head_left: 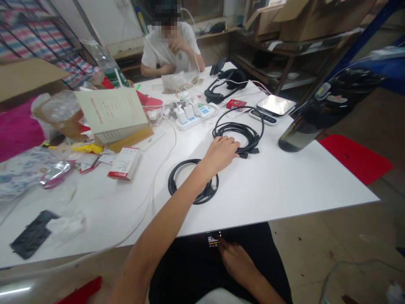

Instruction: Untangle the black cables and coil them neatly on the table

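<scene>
A coiled black cable [257, 141] lies on the white table, its dark plug ends beside my fingers. My left hand [223, 150] reaches across and is closed on the near-left side of this coil. A second coiled black cable [172, 185] lies flat nearer to me, partly hidden under my left forearm. Below the table edge, over my lap, my right hand [237, 261] is closed at a small device with a lit screen [214, 240]. Its dark body blends into the black trousers, and some fingers of that hand are hard to make out.
A black bottle [316, 114] stands right of the coils, near a scale [275, 105]. Behind them are a white power strip [196, 118] and a black headset [224, 84]. Leftward lie a red-white box [125, 164] and a phone [33, 234]. A person [172, 46] sits opposite.
</scene>
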{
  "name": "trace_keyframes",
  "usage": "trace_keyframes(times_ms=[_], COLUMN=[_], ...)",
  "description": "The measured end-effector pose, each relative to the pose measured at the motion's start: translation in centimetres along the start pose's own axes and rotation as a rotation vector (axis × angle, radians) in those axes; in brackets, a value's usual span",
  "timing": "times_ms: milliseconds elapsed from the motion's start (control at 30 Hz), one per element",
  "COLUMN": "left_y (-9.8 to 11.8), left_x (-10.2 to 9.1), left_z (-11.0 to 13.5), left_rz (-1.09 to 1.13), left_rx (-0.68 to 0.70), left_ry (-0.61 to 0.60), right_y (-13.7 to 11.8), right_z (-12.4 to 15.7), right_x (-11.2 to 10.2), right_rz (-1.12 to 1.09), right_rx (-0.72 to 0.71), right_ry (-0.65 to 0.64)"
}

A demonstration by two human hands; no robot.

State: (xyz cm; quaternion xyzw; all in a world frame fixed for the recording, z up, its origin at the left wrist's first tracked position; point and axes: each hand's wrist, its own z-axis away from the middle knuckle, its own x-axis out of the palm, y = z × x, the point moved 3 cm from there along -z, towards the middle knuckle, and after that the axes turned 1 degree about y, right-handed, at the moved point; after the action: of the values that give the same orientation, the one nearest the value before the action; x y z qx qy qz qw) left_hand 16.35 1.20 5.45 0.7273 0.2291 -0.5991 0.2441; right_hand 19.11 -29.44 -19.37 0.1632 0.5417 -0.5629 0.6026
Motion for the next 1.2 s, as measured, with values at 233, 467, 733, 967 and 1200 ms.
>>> trace_keyframes(times_ms=[233, 467, 733, 967, 1200], left_y=[-1.6, -4.1, -5.0, -2.8, 2.4], left_x=[-2.0, -4.9, -12.4, -23.3, -22.3], left_z=[-0.7, -4.1, -5.1, -0.9, 5.4], left_rz=[0.360, 1.052, 1.287, 1.276, 1.132], left_rx=[-0.051, -0.136, -0.126, 0.123, 0.184], left_ry=[0.118, 0.404, 0.786, 1.023, 1.010], right_y=[0.0, 0.0, -0.3, -2.3, -4.8], right_z=[-0.1, 0.2, 1.5, 3.5, 8.5], right_x=[-1.2, -2.0, -3.5, -6.3, -18.0], right_rz=[-0.112, -0.297, -0.425, -0.613, -1.102], right_rx=[0.006, 0.027, 0.003, -0.050, -0.049], right_ry=[0.038, 0.116, 0.215, 0.235, 0.528])
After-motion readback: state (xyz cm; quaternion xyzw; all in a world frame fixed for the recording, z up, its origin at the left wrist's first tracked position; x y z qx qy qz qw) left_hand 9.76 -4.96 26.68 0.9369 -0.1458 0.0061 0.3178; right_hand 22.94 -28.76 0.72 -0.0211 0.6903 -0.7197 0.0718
